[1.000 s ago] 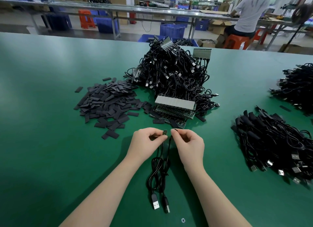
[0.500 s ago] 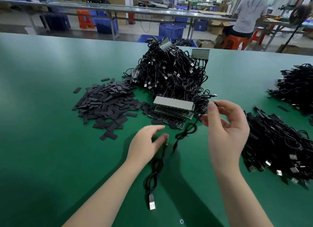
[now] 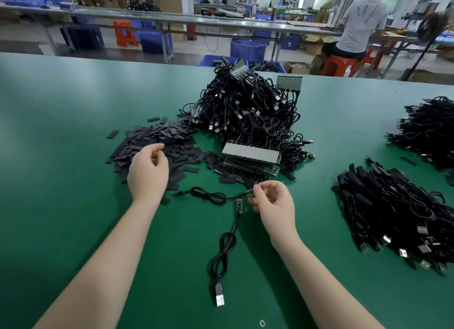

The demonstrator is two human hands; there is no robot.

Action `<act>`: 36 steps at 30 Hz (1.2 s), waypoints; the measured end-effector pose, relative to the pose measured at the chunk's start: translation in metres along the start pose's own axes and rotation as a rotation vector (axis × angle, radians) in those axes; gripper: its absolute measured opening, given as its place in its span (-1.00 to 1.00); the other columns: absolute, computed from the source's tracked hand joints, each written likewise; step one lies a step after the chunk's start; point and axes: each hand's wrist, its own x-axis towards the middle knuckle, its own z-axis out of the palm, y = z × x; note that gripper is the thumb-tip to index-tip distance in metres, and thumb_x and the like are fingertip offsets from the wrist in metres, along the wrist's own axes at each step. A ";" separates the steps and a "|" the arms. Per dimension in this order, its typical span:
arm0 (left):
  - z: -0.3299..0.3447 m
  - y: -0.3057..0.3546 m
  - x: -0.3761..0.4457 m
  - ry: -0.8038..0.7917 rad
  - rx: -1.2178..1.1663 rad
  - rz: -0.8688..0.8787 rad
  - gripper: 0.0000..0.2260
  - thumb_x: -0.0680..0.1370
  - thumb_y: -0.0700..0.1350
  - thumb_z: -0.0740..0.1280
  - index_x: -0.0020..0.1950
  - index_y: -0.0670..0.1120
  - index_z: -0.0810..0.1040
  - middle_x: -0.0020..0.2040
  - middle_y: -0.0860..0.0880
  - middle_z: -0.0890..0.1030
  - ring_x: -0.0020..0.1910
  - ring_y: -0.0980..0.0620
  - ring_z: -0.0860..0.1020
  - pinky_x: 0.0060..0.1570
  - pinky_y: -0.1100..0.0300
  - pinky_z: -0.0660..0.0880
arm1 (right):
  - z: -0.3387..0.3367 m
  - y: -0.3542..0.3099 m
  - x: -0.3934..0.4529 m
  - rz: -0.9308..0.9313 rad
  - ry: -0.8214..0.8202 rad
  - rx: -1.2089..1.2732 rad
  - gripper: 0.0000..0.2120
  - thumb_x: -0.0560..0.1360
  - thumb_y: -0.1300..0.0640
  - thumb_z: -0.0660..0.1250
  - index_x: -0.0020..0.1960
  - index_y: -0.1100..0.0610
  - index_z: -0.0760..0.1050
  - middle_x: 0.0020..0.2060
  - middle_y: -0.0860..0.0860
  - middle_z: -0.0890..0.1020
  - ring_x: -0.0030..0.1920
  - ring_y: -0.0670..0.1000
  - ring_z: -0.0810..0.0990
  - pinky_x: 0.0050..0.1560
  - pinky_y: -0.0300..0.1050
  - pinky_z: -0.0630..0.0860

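My left hand (image 3: 147,171) hovers over the near edge of a heap of flat black sleeves (image 3: 157,137), fingers loosely curled and holding nothing. With finger and thumb, my right hand (image 3: 272,203) pinches one end of a thin black cable (image 3: 208,197) that lies stretched leftward on the green table (image 3: 61,156). A second cable (image 3: 223,252) lies between my forearms. It has a small circuit board (image 3: 238,204) at its far end and a USB plug (image 3: 219,296) nearest me.
A tall tangle of black USB cables (image 3: 245,112) sits behind a stack of circuit board strips (image 3: 250,156). Two bundles of cables (image 3: 393,210) (image 3: 430,129) lie at the right. A person (image 3: 361,21) sits at a far bench.
My right hand came down from mid-air and laid its cable across the table. My left hand let go of the other cable and moved left over the sleeves.
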 end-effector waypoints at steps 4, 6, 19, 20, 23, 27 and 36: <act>0.015 0.010 0.018 -0.330 0.378 0.309 -0.78 0.57 -0.05 0.29 0.18 0.11 0.61 0.06 0.09 0.65 -0.05 0.05 0.60 -0.07 0.09 0.55 | 0.002 0.015 -0.004 -0.203 -0.090 -0.300 -0.79 0.47 0.11 0.50 -0.17 -0.13 0.49 -0.26 -0.20 0.67 -0.17 -0.24 0.64 -0.18 -0.44 0.45; 0.027 0.013 0.022 -0.523 0.697 0.514 -0.75 0.58 0.03 0.31 0.25 0.13 0.59 0.21 0.07 0.61 0.13 0.00 0.58 0.06 0.07 0.53 | 0.004 0.019 -0.005 -0.234 -0.164 -0.459 -0.75 0.44 0.05 0.52 -0.21 -0.18 0.47 -0.28 -0.24 0.66 -0.17 -0.27 0.62 -0.19 -0.43 0.44; 0.030 0.020 0.020 -0.485 1.035 0.746 -0.85 0.61 -0.21 0.18 0.03 -0.06 0.54 -0.12 0.00 0.57 -0.22 -0.06 0.55 -0.29 0.15 0.33 | 0.004 0.024 -0.003 -0.276 -0.161 -0.467 -0.78 0.45 0.06 0.50 -0.21 -0.16 0.48 -0.27 -0.21 0.65 -0.19 -0.24 0.59 -0.21 -0.43 0.42; 0.028 0.021 0.019 -0.415 0.910 0.730 -0.83 0.64 -0.17 0.16 0.08 -0.07 0.55 -0.12 -0.01 0.61 -0.25 -0.08 0.58 -0.34 0.17 0.35 | 0.003 0.025 -0.002 -0.270 -0.157 -0.436 -0.79 0.46 0.08 0.50 -0.19 -0.15 0.49 -0.28 -0.21 0.64 -0.20 -0.22 0.59 -0.21 -0.42 0.43; 0.022 0.031 -0.001 -0.205 0.431 0.766 -0.81 0.65 -0.12 0.20 0.14 -0.12 0.57 -0.27 -0.05 0.64 -0.44 -0.07 0.56 -0.46 0.15 0.42 | 0.003 0.024 -0.003 -0.264 -0.138 -0.356 -0.80 0.46 0.09 0.49 -0.10 -0.18 0.52 -0.22 -0.23 0.64 -0.15 -0.23 0.58 -0.17 -0.42 0.43; 0.022 0.050 -0.050 -0.409 0.105 0.860 -0.82 0.58 -0.19 0.30 0.14 -0.07 0.61 -0.12 -0.02 0.70 -0.29 0.00 0.63 -0.28 0.11 0.57 | 0.001 0.020 -0.002 -0.228 -0.158 -0.306 -0.72 0.49 -0.05 0.46 0.19 -0.18 0.58 -0.05 -0.30 0.63 -0.03 -0.31 0.56 -0.09 -0.46 0.42; 0.041 0.046 -0.103 -0.490 -0.069 0.666 -0.78 0.55 -0.15 0.38 0.18 0.03 0.62 0.02 0.13 0.69 -0.03 0.12 0.65 -0.05 0.09 0.57 | -0.008 0.016 -0.001 -0.129 -0.118 0.131 -0.83 0.52 0.20 0.44 -0.09 -0.07 0.70 -0.15 -0.09 0.75 -0.13 -0.19 0.66 -0.10 -0.37 0.53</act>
